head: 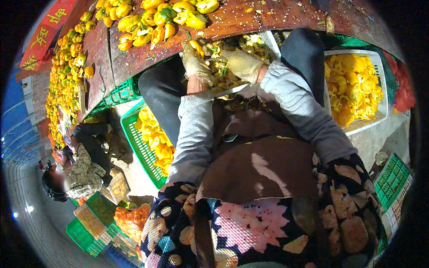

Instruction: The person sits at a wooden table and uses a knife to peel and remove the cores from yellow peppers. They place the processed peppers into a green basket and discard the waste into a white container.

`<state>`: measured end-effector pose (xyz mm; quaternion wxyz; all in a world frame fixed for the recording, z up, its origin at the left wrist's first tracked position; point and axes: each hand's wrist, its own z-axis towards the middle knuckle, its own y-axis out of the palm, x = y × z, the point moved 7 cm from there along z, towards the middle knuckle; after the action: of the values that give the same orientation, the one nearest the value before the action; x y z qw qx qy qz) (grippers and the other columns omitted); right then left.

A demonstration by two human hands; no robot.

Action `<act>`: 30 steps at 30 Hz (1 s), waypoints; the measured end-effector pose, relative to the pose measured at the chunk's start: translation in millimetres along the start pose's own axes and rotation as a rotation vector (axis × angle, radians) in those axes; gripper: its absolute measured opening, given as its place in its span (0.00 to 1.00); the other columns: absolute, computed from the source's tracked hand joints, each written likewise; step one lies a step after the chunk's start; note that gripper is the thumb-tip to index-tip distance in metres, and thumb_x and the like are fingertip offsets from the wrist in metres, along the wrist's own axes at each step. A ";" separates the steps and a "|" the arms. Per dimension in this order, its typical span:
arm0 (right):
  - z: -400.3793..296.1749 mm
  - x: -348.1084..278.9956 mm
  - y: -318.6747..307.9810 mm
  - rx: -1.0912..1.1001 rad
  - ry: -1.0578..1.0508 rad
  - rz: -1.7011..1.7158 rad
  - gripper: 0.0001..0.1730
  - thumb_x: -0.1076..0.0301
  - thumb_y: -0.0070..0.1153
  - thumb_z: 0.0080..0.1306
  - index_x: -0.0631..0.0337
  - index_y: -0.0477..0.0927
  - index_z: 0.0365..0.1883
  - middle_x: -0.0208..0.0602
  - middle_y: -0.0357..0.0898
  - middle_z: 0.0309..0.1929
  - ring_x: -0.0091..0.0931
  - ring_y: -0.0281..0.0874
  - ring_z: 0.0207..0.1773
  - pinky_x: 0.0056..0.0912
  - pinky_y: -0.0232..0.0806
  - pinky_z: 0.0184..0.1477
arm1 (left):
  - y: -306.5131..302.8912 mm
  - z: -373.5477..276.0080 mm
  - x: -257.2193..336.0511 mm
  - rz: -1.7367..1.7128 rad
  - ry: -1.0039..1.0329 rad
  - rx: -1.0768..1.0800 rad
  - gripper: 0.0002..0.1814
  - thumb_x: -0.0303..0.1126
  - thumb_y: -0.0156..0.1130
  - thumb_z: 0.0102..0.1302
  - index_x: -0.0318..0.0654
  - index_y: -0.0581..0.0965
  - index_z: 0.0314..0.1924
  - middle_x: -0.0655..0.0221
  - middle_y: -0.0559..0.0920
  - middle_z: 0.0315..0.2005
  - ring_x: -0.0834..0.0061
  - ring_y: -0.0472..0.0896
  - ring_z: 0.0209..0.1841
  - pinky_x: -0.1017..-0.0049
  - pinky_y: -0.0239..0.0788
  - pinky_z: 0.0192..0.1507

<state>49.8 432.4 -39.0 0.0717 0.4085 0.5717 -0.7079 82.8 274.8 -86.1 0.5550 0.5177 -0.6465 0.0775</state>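
My left hand (196, 65), in a pale work glove, grips a yellow pepper (197, 48). My right hand (243, 64), gloved as well, is closed around a small knife; its thin blade (212, 59) points toward the left hand, and the handle is hidden in the fist. Both hands are over a white crate (274, 44) between my knees, filled with pepper cores, seeds and green stems (224, 71). Just beyond them, more whole yellow peppers (142, 35) lie on a reddish-brown wooden table (231, 25) strewn with seeds.
A green crate (132, 154) of opened yellow peppers stands at my left; a white crate (356, 129) of them is at my right. A long heap of peppers (67, 73) covers the table's left part. A co-worker (85, 171) sits farther left, near stacked crates (88, 217) and an orange sack (131, 219).
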 end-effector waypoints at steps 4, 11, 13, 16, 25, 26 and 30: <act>-19.4 16.4 10.9 -0.065 0.030 -0.101 0.14 0.74 0.42 0.62 0.63 0.75 0.45 0.53 0.77 0.27 0.49 0.78 0.33 0.52 0.67 0.34 | 0.5 12.2 25.2 -0.219 0.004 -0.010 0.19 0.52 0.46 0.74 0.45 0.73 0.41 0.69 0.77 0.28 0.73 0.75 0.25 0.76 0.68 0.23; 7.0 4.7 -34.7 0.398 0.113 0.779 0.13 0.64 0.55 0.64 0.64 0.77 0.42 0.44 0.78 0.31 0.34 0.75 0.34 0.38 0.67 0.37 | -8.1 15.0 36.9 -0.287 0.054 -0.177 0.18 0.45 0.52 0.73 0.44 0.72 0.55 0.72 0.80 0.44 0.70 0.79 0.43 0.69 0.75 0.43; 13.6 -0.7 -44.1 0.404 0.202 0.805 0.13 0.64 0.59 0.62 0.63 0.77 0.40 0.38 0.78 0.29 0.28 0.73 0.31 0.34 0.66 0.34 | 7.2 -2.0 50.9 -0.323 0.060 -0.258 0.25 0.52 0.45 0.74 0.41 0.72 0.58 0.70 0.80 0.45 0.70 0.78 0.46 0.71 0.72 0.48; 19.8 11.6 -50.4 0.338 0.331 0.899 0.13 0.67 0.61 0.62 0.62 0.76 0.42 0.32 0.77 0.29 0.22 0.74 0.31 0.26 0.67 0.33 | 12.3 -44.7 124.5 -0.176 0.258 -0.312 0.24 0.49 0.44 0.75 0.42 0.68 0.62 0.65 0.77 0.52 0.67 0.77 0.52 0.69 0.73 0.49; 60.7 -111.7 -25.5 0.183 -0.065 1.052 0.17 0.69 0.63 0.61 0.68 0.77 0.46 0.34 0.82 0.38 0.23 0.75 0.39 0.27 0.69 0.43 | 12.1 -58.1 127.7 -0.223 0.325 -0.127 0.15 0.36 0.45 0.73 0.38 0.73 0.52 0.63 0.80 0.43 0.67 0.80 0.45 0.66 0.75 0.47; 60.6 -107.2 -21.9 0.181 -0.011 1.005 0.16 0.70 0.61 0.62 0.68 0.77 0.46 0.34 0.82 0.38 0.23 0.74 0.39 0.27 0.69 0.43 | -0.4 -43.6 118.6 -0.131 0.311 -0.151 0.15 0.32 0.43 0.72 0.36 0.73 0.53 0.61 0.80 0.44 0.66 0.81 0.45 0.65 0.75 0.47; 42.4 -99.1 -33.3 0.412 -0.008 0.951 0.19 0.73 0.59 0.60 0.67 0.74 0.50 0.37 0.82 0.38 0.26 0.77 0.39 0.30 0.70 0.43 | 12.5 -47.3 95.9 -0.078 0.244 -0.033 0.14 0.28 0.46 0.70 0.39 0.73 0.53 0.64 0.80 0.43 0.67 0.81 0.42 0.67 0.77 0.42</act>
<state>74.8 370.6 52.0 0.3058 0.6263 0.1710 -0.6964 118.1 256.4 13.9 0.6405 0.5200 -0.5548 0.1074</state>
